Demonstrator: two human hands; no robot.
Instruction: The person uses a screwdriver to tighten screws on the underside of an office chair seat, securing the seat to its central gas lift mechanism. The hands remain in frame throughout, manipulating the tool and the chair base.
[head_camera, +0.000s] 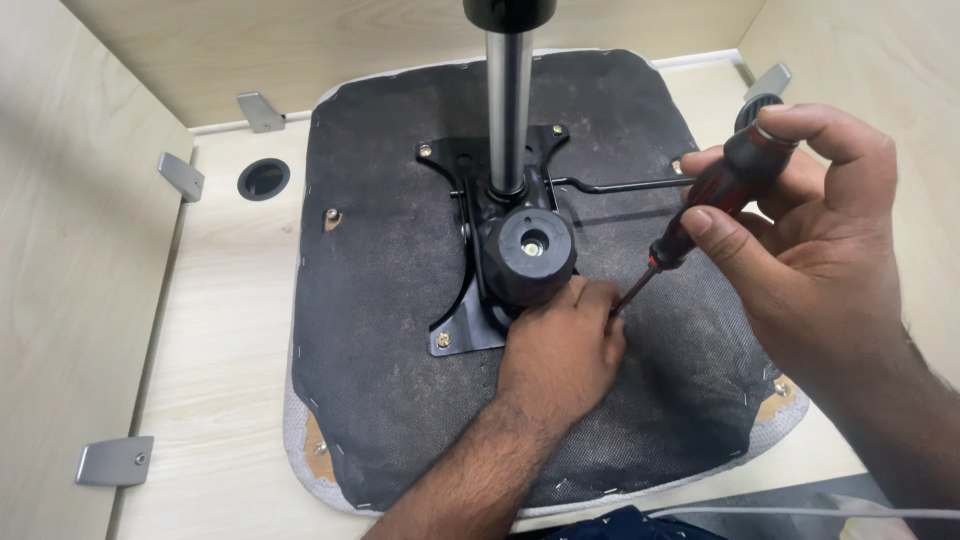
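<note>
An upturned chair seat is lying on the pale wooden surface, filling most of it from the far edge to the near one. Its underside is showing coarse black fabric stapled along a grey padded rim. A black metal mechanism plate is sitting at the seat's middle, with brass-coloured screws at its corners, a round ribbed black knob and a shiny steel gas cylinder rising towards the camera. A thin black lever is running out towards the right edge.

The right hand is curling around the red-and-black handle of a screwdriver, thumb and fingers pinching it, with the slim shaft slanting down to the plate's near right corner. The left hand is resting closed on the plate beside the knob, fingers pressed together around the screwdriver's tip, seemingly steadying it; the tip and any screw beneath are hidden.

By the look of it, the step in hand is working the screw at that corner. The next move would call for keeping the tip seated squarely and turning the handle with steady downward pressure.

Grey metal brackets are lining the surrounding panels, and a round cable hole is sitting near the far left corner.
</note>
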